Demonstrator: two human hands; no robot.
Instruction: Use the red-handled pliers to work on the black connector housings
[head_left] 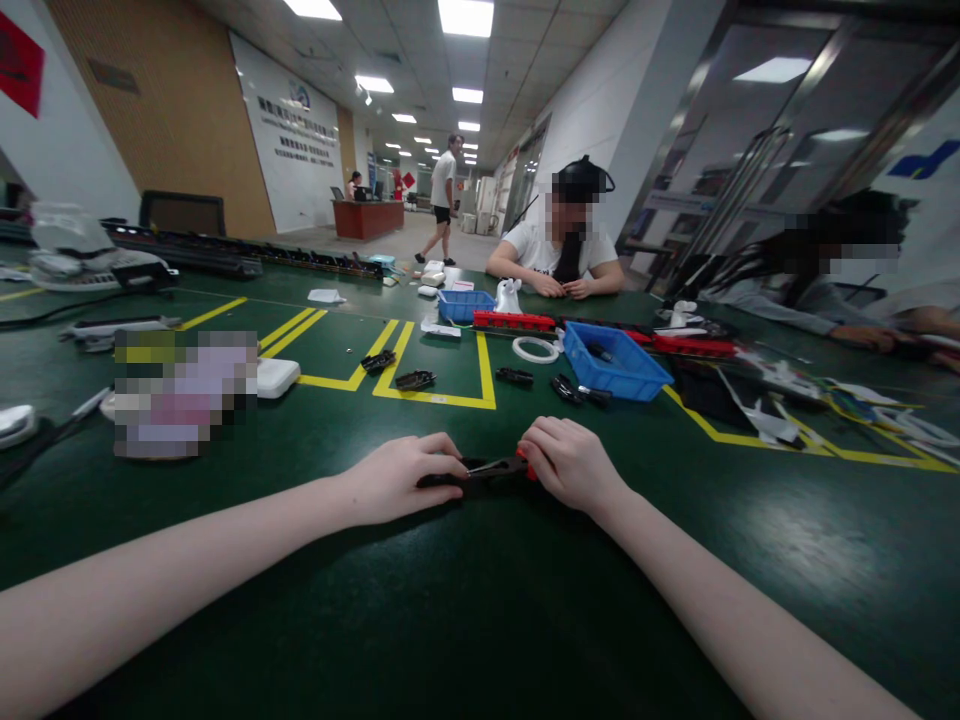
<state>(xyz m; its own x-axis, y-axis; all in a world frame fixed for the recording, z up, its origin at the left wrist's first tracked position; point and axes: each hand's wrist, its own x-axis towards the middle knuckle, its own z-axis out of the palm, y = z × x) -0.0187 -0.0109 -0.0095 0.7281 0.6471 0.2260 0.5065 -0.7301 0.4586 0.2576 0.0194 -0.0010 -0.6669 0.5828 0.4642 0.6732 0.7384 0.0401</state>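
My right hand [574, 463] is closed around the red handles of a pair of pliers [499, 467], whose dark jaws point left. My left hand [405, 477] pinches a small black part [435, 481] between thumb and fingers, right at the tip of the pliers. Most of that part is covered by the fingers, and whether the jaws grip it I cannot tell. Both hands are just above the green table [420, 620]. Beyond them lie several similar black pieces, among them one black clip-like piece [415, 380] and another black piece [514, 376].
A blue bin [619, 378] stands beyond my right hand, beside a white ring [535, 349]. On the left lie a white case [277, 378] and a blurred-out flat object [184, 400]. Red strips [514, 321] lie farther back. A person [559, 255] sits opposite; another sits at right.
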